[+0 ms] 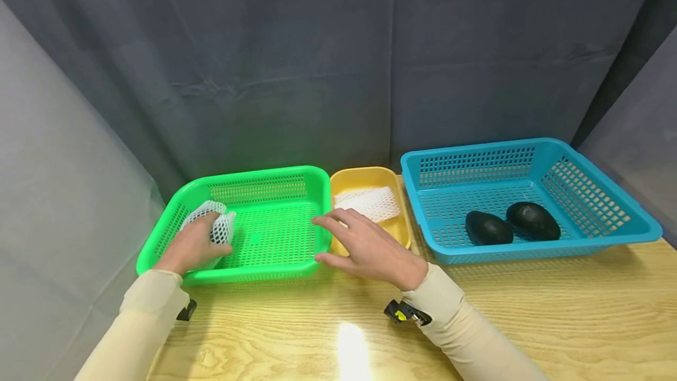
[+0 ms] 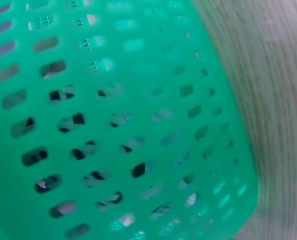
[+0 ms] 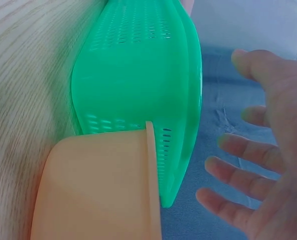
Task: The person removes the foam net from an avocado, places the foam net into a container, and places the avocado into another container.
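Note:
In the head view, my left hand point(image 1: 197, 244) reaches into the left end of the green basket point(image 1: 317, 193). It grips a white foam net sleeve point(image 1: 222, 229), and something dark shows through the mesh. Through the basket wall point(image 2: 113, 160) in the left wrist view, only bits of white and black can be made out. My right hand point(image 1: 365, 246) is held above the small yellow tray point(image 1: 404, 234) and the green basket's right rim, fingers spread and holding nothing. More white foam netting point(image 1: 370, 203) lies in that tray.
A blue basket point(image 1: 624, 216) stands on the right, with two black, avocado-shaped fruits point(image 1: 533, 220) inside. All the containers are on a wooden table point(image 1: 275, 328). A dark curtain point(image 1: 296, 75) hangs behind them, and a pale panel point(image 1: 63, 181) rises at the left.

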The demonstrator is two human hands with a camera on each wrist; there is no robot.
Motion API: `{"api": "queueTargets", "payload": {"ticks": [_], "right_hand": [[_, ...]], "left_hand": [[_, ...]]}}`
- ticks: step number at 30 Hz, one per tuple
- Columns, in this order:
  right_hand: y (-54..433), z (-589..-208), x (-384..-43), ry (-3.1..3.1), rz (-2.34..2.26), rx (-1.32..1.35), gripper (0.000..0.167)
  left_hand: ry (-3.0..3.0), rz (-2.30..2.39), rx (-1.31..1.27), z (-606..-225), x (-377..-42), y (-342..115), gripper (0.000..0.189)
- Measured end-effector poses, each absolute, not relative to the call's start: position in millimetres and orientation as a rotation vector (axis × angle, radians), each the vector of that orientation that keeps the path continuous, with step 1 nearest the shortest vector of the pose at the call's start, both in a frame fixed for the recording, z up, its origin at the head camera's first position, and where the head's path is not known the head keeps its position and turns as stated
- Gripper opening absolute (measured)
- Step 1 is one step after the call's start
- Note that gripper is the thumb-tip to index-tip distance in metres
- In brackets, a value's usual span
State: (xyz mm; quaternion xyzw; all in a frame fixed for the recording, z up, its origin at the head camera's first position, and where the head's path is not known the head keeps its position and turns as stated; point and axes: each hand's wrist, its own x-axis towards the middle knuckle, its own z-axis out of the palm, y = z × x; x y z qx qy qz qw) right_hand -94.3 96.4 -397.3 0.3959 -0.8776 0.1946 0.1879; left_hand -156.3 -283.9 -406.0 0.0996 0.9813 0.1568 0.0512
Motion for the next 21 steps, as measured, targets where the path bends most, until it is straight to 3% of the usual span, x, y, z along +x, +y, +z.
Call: {"api": "queueTargets", "payload": {"ticks": [21], "right_hand": [[94.8,-398.2,-91.7,-2.514,0.569,1.12,0.06]], "left_hand": [[3.15,0.397,0.366,-372.0,-141.6,-268.2,0.079]]}}
